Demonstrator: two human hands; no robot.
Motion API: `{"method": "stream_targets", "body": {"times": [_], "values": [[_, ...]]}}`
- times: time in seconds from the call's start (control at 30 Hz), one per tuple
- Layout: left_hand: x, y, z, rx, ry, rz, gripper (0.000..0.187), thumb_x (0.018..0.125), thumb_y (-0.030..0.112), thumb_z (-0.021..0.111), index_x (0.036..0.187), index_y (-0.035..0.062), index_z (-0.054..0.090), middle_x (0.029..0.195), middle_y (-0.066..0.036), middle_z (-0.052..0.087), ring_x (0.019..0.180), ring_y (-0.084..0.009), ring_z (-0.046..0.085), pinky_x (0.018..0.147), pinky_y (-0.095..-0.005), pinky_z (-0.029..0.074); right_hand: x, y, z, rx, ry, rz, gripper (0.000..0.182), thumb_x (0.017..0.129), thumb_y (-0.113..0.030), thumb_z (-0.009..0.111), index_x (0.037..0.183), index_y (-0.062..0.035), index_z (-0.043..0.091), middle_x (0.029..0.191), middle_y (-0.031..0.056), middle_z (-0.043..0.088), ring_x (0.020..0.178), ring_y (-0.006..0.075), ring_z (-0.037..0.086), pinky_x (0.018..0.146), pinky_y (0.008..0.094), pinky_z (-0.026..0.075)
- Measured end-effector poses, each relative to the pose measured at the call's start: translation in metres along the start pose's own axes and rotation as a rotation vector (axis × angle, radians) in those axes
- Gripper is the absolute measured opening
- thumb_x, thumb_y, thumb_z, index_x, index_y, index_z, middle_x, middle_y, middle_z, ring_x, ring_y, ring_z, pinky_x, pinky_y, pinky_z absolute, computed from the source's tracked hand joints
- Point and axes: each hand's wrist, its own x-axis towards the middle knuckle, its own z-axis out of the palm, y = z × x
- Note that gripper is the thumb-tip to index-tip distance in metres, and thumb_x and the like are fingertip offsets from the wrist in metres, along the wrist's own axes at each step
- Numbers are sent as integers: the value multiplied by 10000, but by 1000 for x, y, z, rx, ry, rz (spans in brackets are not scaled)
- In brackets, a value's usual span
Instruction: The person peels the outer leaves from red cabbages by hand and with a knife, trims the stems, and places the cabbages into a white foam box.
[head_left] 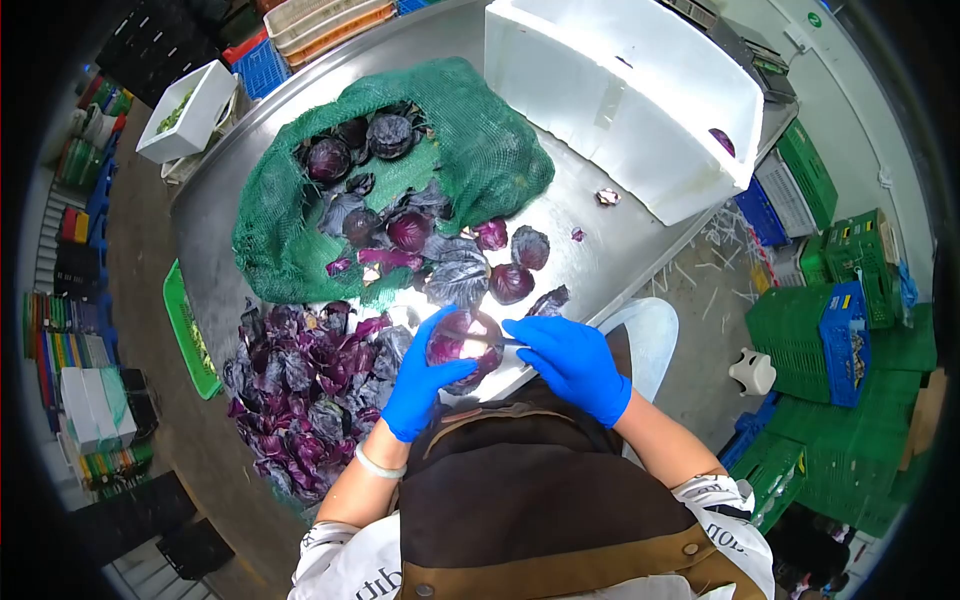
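My left hand (415, 375), in a blue glove, is wrapped round the side of a red cabbage (468, 368) just above the apron. The cabbage's pale cut stem end faces up. My right hand (570, 362), also gloved in blue, is closed on a knife (490, 340) whose thin blade lies across the cabbage's stem end. Most of the handle is hidden in the glove. Just beyond my hands, a smaller red cabbage (511, 284) and loose outer leaves (455, 268) lie on the metal table (590, 255).
A green mesh sack (490, 150) with several cabbages lies open on the table. A white foam box (610, 110) stands at the back right. Peeled leaves (310, 390) are heaped at the left edge, near a green crate (190, 330). Green crates (810, 340) are stacked at right.
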Motion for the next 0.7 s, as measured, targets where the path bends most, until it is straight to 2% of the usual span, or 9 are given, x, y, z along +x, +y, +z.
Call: {"method": "stream_targets", "body": {"times": [0.07,0.2,0.47,0.7], "values": [[-3,5,3,28,-2,-25,757,744,28,724,1409,39,363,1306,-117,507,1180,-221,528,998,-346,455,0,-3,-3,-155,-58,-45,528,815,-110,622,1331,-182,536,990,6,644,721,244,618,591,379,478],[-1,2,0,12,-55,-48,759,744,17,729,1406,38,359,1297,-119,515,1159,-216,544,970,-334,478,0,-2,1,-208,-141,-32,571,790,-57,565,1344,-191,529,918,16,618,677,235,588,574,373,471],[-6,10,6,102,-62,-112,721,762,-6,722,1392,34,375,1274,-113,532,1162,-201,537,979,-333,466,-8,-8,16,-379,-133,-35,619,763,-18,527,1355,-199,521,802,22,552,645,204,537,551,345,458],[-1,2,6,180,-27,-57,628,762,50,730,1327,31,457,1246,-100,561,1155,-193,541,986,-339,443,-1,-7,31,-182,-30,91,543,805,-42,525,1323,-203,541,801,32,573,664,206,589,533,351,465]]}}
